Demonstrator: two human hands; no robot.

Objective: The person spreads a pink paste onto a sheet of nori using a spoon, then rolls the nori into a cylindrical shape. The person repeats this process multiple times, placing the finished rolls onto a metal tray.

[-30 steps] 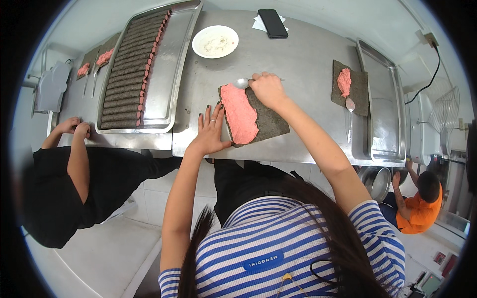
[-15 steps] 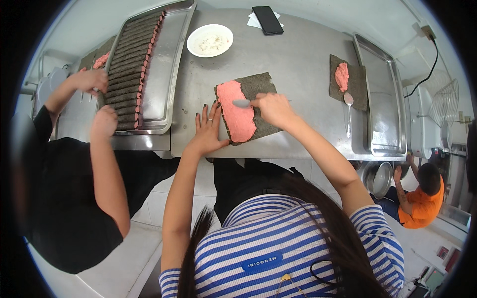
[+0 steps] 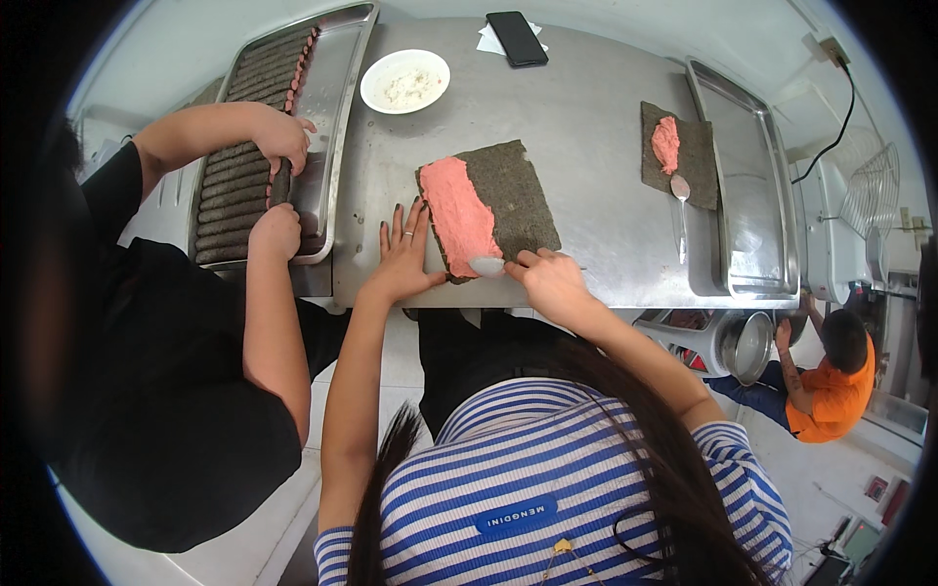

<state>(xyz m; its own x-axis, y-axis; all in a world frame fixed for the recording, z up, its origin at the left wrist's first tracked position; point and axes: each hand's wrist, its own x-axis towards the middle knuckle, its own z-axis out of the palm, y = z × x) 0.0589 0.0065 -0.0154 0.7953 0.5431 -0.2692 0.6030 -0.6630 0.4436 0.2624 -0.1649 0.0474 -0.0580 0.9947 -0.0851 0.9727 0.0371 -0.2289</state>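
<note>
In front of me a dark seaweed sheet [image 3: 526,195] lies on the steel table, its left part coated with a layer of pink paste [image 3: 454,210]. My right hand [image 3: 555,285] grips a spoon [image 3: 486,266], whose bowl rests on the paste at its near edge. Spread flat, my left hand [image 3: 401,259] lies on the table along the sheet's left edge, fingertips touching or close to it. Further right is another seaweed sheet [image 3: 699,161] with a lump of pink paste [image 3: 665,145] and a second spoon [image 3: 681,220].
A white bowl [image 3: 405,82] with pale contents and a phone [image 3: 517,39] on paper stand at the back. To the left, a co-worker's hands handle a dark roll over a tray [image 3: 337,127] of rolls. Another tray [image 3: 760,288] stands right. A person in orange [image 3: 831,391] is further off.
My right hand has drawn the spoon toward me, from mid-paste to the near edge. My left hand stays in place. The co-worker's hands have moved right, over the tray, with a roll.
</note>
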